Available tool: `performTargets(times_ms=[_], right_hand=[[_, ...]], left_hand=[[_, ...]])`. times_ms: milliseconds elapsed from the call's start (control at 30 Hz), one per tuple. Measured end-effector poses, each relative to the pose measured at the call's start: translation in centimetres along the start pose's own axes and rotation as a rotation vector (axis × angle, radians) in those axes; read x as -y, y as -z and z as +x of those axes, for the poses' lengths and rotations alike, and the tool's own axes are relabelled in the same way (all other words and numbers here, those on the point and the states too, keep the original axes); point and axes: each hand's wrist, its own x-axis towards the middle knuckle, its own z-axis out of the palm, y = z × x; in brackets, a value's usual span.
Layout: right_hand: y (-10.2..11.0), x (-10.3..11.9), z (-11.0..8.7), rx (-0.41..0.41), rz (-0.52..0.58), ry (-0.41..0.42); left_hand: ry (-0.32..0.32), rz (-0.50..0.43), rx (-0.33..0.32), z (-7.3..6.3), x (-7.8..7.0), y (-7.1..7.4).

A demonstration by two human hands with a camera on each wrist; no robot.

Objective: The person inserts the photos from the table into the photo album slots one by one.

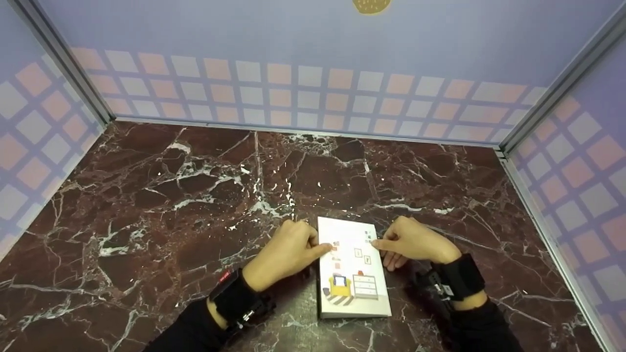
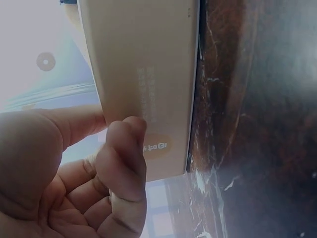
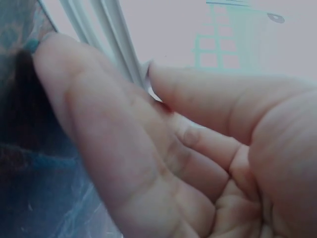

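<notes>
A thick white book (image 1: 349,266) lies on the dark marble tabletop, its cover printed with a yellow armchair, a drawer chest and small picture frames. My left hand (image 1: 288,254) grips its left side, thumb over the cover's edge. In the left wrist view, the curled index finger presses against the beige, lettered spine (image 2: 163,69). At the opposite side, my right hand (image 1: 415,240) has its thumb on the cover's edge and its other fingers low beside the book. The right wrist view shows that thumb (image 3: 198,94) at the layered white book edge (image 3: 116,39).
The marble tabletop (image 1: 195,205) is bounded by a back panel (image 1: 313,34) with pink and white squares. Similar side panels (image 1: 29,132) stand left and right, joined by grey metal corner posts (image 1: 543,98). Each wrist wears a black strap (image 1: 239,298) with a small device.
</notes>
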Motion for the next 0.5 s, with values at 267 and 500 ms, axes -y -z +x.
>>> performTargets(times_ms=[267, 500], right_hand=[[-0.10, -0.06, 0.01, 0.006, 0.025, -0.004], [0.01, -0.09, -0.05, 0.005, 0.028, -0.005]], left_hand=[[-0.030, -0.004, -0.033, -0.09, 0.06, -0.48], [-0.044, -0.001, -0.061, -0.02, -0.06, -0.76]])
